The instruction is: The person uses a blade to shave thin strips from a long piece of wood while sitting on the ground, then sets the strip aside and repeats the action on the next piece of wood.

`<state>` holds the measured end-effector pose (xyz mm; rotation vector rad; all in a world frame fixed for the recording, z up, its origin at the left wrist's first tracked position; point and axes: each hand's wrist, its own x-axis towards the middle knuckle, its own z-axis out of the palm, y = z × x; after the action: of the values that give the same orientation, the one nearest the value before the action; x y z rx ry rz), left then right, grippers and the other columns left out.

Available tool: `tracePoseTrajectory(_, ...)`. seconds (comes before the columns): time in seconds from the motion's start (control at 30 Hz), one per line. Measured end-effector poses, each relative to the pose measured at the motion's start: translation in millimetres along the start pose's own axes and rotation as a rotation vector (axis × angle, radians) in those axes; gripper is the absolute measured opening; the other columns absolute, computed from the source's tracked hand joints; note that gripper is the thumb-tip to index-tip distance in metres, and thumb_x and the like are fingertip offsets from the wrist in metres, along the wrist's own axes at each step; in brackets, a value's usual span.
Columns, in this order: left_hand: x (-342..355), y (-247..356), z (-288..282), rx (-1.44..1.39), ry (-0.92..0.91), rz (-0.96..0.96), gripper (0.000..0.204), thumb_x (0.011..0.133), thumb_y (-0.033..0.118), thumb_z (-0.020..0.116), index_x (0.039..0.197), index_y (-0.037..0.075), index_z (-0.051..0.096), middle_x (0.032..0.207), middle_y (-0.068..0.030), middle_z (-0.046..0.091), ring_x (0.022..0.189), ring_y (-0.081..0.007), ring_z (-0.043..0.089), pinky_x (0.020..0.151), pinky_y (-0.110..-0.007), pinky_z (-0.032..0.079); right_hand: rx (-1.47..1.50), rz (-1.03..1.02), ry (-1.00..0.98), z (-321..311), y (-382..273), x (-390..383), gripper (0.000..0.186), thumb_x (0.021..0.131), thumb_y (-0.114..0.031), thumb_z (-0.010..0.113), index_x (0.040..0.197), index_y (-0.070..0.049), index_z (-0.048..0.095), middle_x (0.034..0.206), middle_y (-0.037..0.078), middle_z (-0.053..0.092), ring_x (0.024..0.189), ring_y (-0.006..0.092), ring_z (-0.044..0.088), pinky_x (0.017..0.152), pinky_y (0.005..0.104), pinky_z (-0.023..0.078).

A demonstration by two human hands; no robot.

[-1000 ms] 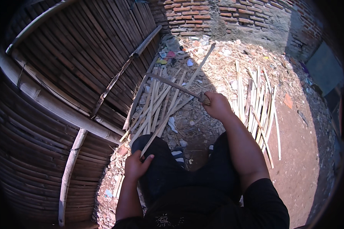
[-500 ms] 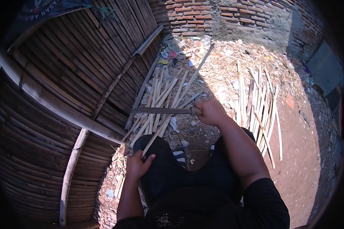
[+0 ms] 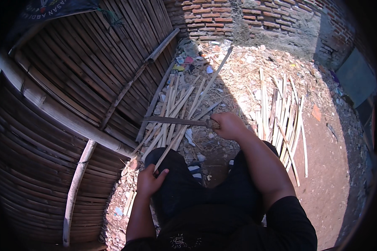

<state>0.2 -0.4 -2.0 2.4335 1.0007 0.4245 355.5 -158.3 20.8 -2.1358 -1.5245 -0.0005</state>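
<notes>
Two hands [image 3: 150, 180] [image 3: 229, 125]: strip [image 3: 164, 157] left, machete [image 3: 178, 121] right

A head-worn fisheye camera looks down over the lap [image 3: 178, 196].

White lettering [image 3: 68, 8], partly cut off, is printed on the dark blue sheet-like banner [image 3: 29, 17]; illegible pale marks [image 3: 179, 241] are borne by the black short-sleeved shirt [image 3: 222, 226].

1. Left: a dark slatted wall [image 3: 67, 79], a pale pole [image 3: 76, 190] against its near part.
2. Far: a rough brick wall [image 3: 213, 14].
3. Far left: a dark banner [image 3: 50, 10], perhaps plastic; a yellow scrap [image 3: 178, 67] on the ground.
4. Right: an orange fragment [image 3: 316, 112] on dirt.
5. Far right: a grey-green panel [image 3: 358, 77].
</notes>
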Motion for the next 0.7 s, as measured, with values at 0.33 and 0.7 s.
tracePoseTrajectory(0.33,-1.7,-2.5,0.0,0.027,-0.004,-0.018,0.054,0.085,0.05,0.084,0.076,0.004,0.057,0.063,-0.0161,0.061,0.06,-0.0362,0.064,0.057,-0.044,0.05,-0.016,0.043,0.012,-1.7,4.4,-0.4,0.029,0.08,-0.02,0.074,0.108,-0.012,0.068,0.094,0.016,0.073,0.094,0.0401,0.071,0.082,0.0519,0.056)
tracePoseTrajectory(0.7,-1.0,2.4,-0.5,0.041,-0.011,-0.02,0.054,0.085,0.051,0.083,0.078,0.005,0.057,0.064,-0.015,0.062,0.061,-0.0355,0.065,0.058,-0.044,0.05,0.062,0.178,0.062,-9.3,12.5,0.4,0.026,0.083,-0.022,0.076,0.104,-0.01,0.068,0.092,0.02,0.072,0.094,0.0417,0.07,0.082,0.0523,0.055)
